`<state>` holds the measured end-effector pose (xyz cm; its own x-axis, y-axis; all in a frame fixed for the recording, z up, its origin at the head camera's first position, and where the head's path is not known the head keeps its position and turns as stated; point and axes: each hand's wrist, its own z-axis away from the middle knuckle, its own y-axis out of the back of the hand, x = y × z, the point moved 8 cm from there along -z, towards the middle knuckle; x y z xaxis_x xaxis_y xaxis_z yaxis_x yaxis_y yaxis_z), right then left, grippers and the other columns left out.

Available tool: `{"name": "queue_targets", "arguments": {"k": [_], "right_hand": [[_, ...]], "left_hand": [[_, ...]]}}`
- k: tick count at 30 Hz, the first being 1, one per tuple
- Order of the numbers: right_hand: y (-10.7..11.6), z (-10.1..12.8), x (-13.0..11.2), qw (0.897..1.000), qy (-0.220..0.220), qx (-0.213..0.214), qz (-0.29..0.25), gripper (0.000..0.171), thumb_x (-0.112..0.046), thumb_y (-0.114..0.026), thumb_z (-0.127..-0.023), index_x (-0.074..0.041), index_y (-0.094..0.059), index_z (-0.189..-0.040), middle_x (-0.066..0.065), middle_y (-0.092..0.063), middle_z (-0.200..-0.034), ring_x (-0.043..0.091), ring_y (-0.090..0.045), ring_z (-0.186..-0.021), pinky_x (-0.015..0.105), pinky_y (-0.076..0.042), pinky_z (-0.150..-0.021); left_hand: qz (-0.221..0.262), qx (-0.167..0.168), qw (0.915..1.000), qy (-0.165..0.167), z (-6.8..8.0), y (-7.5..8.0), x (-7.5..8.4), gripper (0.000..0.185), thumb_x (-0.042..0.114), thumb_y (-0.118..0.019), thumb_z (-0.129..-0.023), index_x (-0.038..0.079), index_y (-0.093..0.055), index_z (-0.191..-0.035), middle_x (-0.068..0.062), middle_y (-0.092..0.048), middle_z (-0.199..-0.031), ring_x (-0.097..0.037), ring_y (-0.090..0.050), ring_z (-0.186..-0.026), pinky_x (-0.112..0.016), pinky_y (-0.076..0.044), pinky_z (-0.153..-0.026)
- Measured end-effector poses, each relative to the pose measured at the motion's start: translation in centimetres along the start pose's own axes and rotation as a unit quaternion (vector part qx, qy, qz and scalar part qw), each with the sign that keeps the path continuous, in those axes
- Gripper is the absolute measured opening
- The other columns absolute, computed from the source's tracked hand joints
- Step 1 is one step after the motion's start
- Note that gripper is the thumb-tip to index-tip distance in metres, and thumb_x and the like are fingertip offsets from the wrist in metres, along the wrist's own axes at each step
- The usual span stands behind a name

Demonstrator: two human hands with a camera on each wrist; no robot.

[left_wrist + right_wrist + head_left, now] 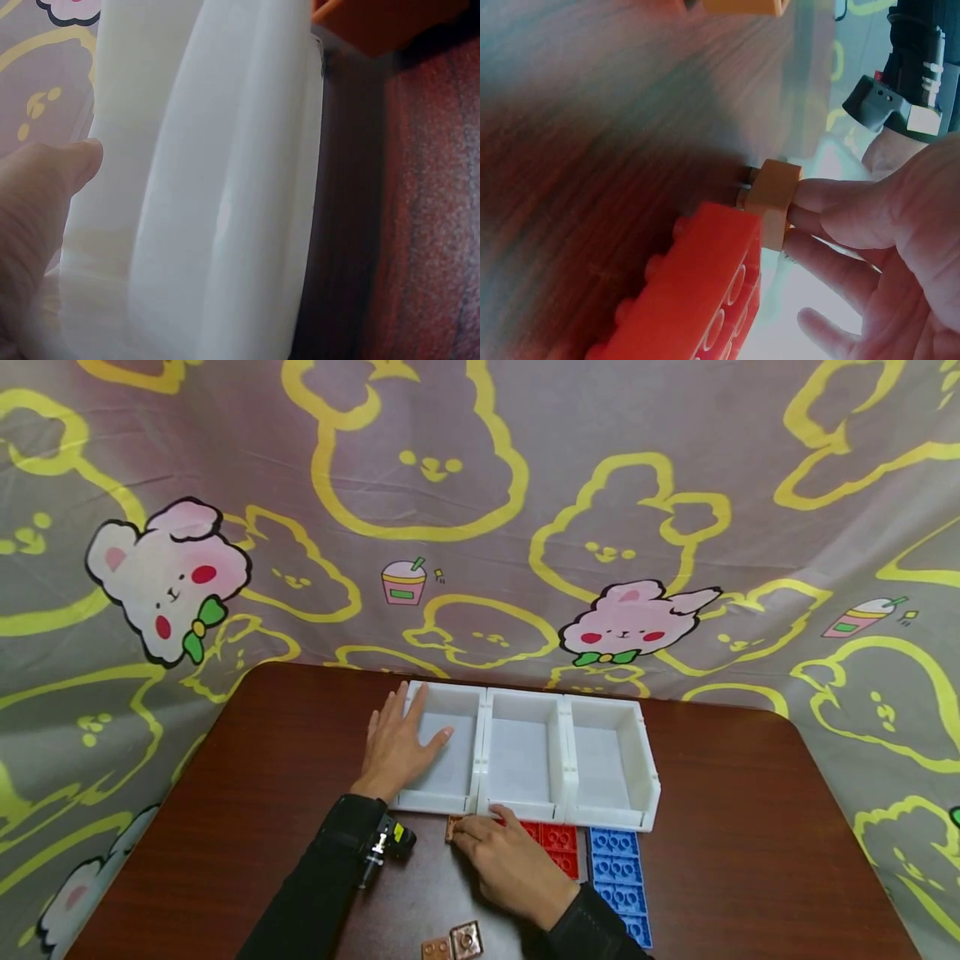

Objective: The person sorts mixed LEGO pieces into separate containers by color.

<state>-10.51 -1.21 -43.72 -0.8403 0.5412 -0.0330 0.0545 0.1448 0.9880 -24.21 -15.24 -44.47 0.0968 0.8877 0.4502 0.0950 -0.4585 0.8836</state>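
Observation:
Three white bins stand joined in a row at the table's middle. My left hand lies flat over the left bin's outer wall, fingers straight and the thumb inside. In the left wrist view, the thumb is against that white wall. My right hand is in front of the bins and pinches a small brown brick by its fingertips. In the right wrist view, this brown brick sits just above the table beside a red brick.
Red bricks and a column of blue bricks lie flat in front of the middle and right bins. Two brown bricks sit near the table's front edge. A patterned cloth hangs behind the dark wooden table.

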Motion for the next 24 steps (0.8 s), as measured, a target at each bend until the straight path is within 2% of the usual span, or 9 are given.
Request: {"name": "queue_targets", "arguments": {"k": [5,7,11,13,16,18,24], "right_hand": [[0.4,0.4,-0.7,1.0,0.005,0.017,-0.003,0.042,-0.007,-0.072,-0.075,-0.009,-0.07,-0.116,0.002,-0.065,-0.117,0.017,-0.059,-0.112,0.046,-0.042,-0.099],[0.7,0.9,-1.4,1.0,0.01,0.012,-0.024,0.038,-0.01,-0.072,-0.078,-0.009,-0.07,-0.117,0.002,-0.065,-0.117,0.016,-0.059,-0.111,0.044,-0.043,-0.098],[1.4,2.3,-3.4,0.996,0.04,-0.026,-0.078,0.03,-0.027,-0.07,-0.089,-0.015,-0.07,-0.117,-0.005,-0.065,-0.114,0.009,-0.059,-0.106,0.035,-0.044,-0.094],[1.7,3.3,-4.5,0.994,0.062,-0.028,-0.091,0.029,-0.036,-0.067,-0.091,-0.018,-0.071,-0.114,-0.009,-0.066,-0.109,0.004,-0.058,-0.102,0.031,-0.044,-0.091],[1.8,5.0,-5.8,0.993,0.091,0.006,-0.069,0.03,-0.042,-0.063,-0.094,-0.019,-0.072,-0.111,-0.012,-0.066,-0.106,0.002,-0.058,-0.099,0.029,-0.044,-0.088],[1.4,6.0,-6.3,0.994,0.097,0.013,-0.049,0.031,-0.043,-0.061,-0.095,-0.019,-0.071,-0.112,-0.012,-0.065,-0.108,0.002,-0.058,-0.1,0.027,-0.044,-0.087],[-0.7,7.3,-6.9,0.996,0.082,0.0,-0.027,0.036,-0.046,-0.061,-0.094,-0.018,-0.069,-0.116,-0.009,-0.063,-0.113,0.005,-0.057,-0.105,0.026,-0.045,-0.087]], "left_hand": [[0.005,0.001,1.0,0.0,0.0,0.0,0.0,0.084,0.054,-0.059,-0.092,0.016,-0.021,-0.157,-0.016,-0.01,-0.161,-0.034,-0.009,-0.146,-0.058,-0.012,-0.112],[0.006,0.003,1.0,-0.001,0.0,0.1,0.1,0.084,0.054,-0.059,-0.092,0.016,-0.021,-0.157,-0.016,-0.011,-0.161,-0.034,-0.009,-0.146,-0.058,-0.012,-0.112],[0.004,0.002,1.0,0.0,-0.2,0.1,0.3,0.084,0.054,-0.059,-0.092,0.017,-0.021,-0.157,-0.016,-0.011,-0.161,-0.034,-0.008,-0.146,-0.058,-0.012,-0.112],[0.006,-0.001,1.0,0.001,-0.3,0.0,0.4,0.085,0.054,-0.059,-0.092,0.017,-0.02,-0.157,-0.015,-0.01,-0.161,-0.034,-0.008,-0.146,-0.057,-0.012,-0.113],[0.008,-0.004,1.0,-0.001,-0.3,0.0,0.4,0.085,0.055,-0.058,-0.092,0.017,-0.019,-0.157,-0.015,-0.009,-0.161,-0.034,-0.007,-0.146,-0.057,-0.011,-0.113],[0.009,-0.001,1.0,-0.003,-0.3,0.1,0.4,0.084,0.055,-0.058,-0.092,0.016,-0.02,-0.157,-0.015,-0.01,-0.161,-0.034,-0.008,-0.146,-0.057,-0.011,-0.113],[0.015,0.0,0.9999,0.002,-0.1,0.1,0.1,0.084,0.053,-0.059,-0.092,0.016,-0.021,-0.157,-0.016,-0.011,-0.161,-0.035,-0.01,-0.146,-0.058,-0.011,-0.113]]}}
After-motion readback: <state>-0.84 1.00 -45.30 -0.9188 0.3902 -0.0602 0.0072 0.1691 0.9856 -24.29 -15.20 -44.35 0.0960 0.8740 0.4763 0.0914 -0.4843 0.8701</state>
